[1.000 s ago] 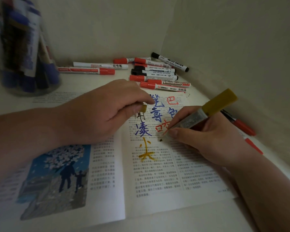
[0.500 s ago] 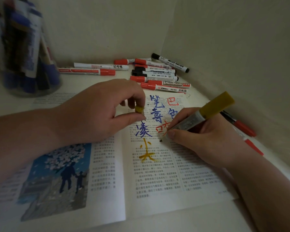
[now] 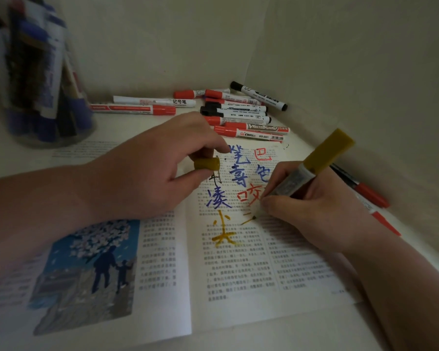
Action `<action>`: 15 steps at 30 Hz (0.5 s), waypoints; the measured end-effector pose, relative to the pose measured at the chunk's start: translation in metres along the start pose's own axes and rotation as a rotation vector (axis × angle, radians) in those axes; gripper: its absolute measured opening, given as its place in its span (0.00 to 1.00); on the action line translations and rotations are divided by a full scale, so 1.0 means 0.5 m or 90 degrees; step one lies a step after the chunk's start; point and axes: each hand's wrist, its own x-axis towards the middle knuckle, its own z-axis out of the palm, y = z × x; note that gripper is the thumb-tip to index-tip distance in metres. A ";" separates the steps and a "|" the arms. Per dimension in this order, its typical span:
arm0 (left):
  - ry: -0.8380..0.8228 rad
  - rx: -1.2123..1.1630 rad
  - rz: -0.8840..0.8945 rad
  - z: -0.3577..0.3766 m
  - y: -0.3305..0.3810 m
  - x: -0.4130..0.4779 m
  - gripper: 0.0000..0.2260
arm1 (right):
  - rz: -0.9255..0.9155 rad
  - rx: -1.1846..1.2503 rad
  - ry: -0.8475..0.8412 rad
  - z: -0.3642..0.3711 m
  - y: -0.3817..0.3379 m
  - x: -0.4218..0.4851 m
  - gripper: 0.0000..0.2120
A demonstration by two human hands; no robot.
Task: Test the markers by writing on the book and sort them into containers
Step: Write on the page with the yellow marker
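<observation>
Past the far left corner of the open book (image 3: 162, 312) we see a clear container (image 3: 88, 127), blurred, holding blue-capped markers upright. On the book's left page there is a printed picture of two figures under a flowering tree. Over the book's centre fold, the left hand (image 3: 147, 171) pinches a yellow cap (image 3: 206, 163) between thumb and fingertips, just above the paper. Beyond the book's top edge we find a loose heap of red- and black-capped whiteboard markers (image 3: 241, 114) lying flat. On the right page, among blue and red handwritten characters, the right hand (image 3: 312, 211) rests with its fingers curled tight round the yellow marker (image 3: 322, 158), whose tip touches the page beside yellow strokes (image 3: 223, 235). Off the book's right edge we make out two red-capped markers (image 3: 371, 197) against the wall.
</observation>
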 end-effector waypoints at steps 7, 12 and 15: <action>0.001 0.020 -0.008 -0.001 -0.002 0.002 0.13 | 0.010 0.036 -0.001 0.000 0.009 -0.001 0.05; 0.004 0.019 -0.006 -0.003 -0.001 0.002 0.10 | 0.018 0.050 0.007 -0.001 0.007 0.000 0.07; -0.002 0.015 -0.021 -0.003 0.003 0.001 0.08 | 0.015 0.040 -0.008 -0.002 0.009 -0.002 0.06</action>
